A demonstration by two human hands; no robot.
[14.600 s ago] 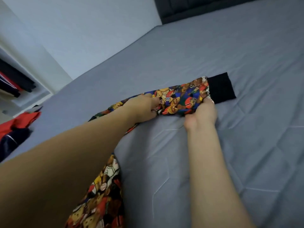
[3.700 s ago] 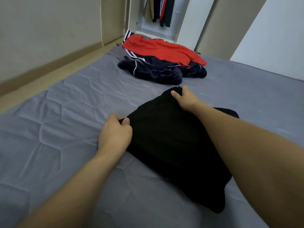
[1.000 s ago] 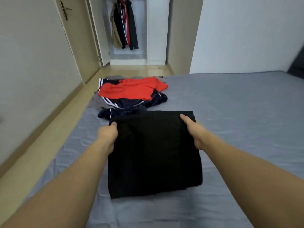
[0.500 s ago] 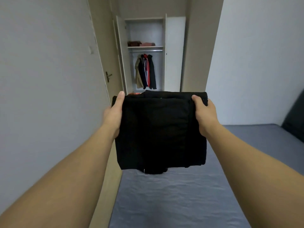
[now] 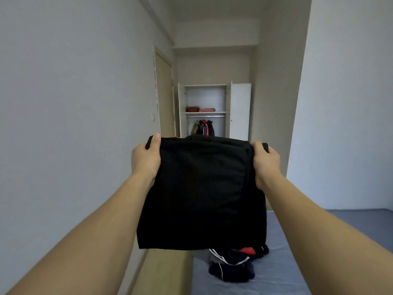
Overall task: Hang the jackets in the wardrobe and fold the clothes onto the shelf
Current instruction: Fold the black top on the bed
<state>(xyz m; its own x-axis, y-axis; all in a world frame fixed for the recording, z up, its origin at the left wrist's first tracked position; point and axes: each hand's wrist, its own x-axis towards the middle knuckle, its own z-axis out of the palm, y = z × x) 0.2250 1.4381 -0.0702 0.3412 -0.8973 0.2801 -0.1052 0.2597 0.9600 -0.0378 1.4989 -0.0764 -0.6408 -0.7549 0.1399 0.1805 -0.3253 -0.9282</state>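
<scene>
A folded black garment (image 5: 202, 194) hangs in the air in front of me, held by its two upper corners. My left hand (image 5: 145, 159) grips the left corner and my right hand (image 5: 265, 161) grips the right one. Straight ahead, at the end of a short passage, stands the open white wardrobe (image 5: 240, 111). Its shelf (image 5: 205, 112) carries two folded pieces, and several jackets (image 5: 203, 127) hang from the rail below. A heap of dark blue and red clothes (image 5: 234, 265) lies on the grey bed (image 5: 282, 273), partly hidden behind the black garment.
A grey wall (image 5: 74, 124) runs along the left, with a beige door (image 5: 163, 99) further on. A strip of beige floor (image 5: 161, 273) lies between this wall and the bed. A white wall corner (image 5: 297, 124) juts in on the right.
The view has lifted and the wardrobe looks farther off. Both hands keep their hold on the black garment, carried higher and spread wider. The clothes heap now shows below it.
</scene>
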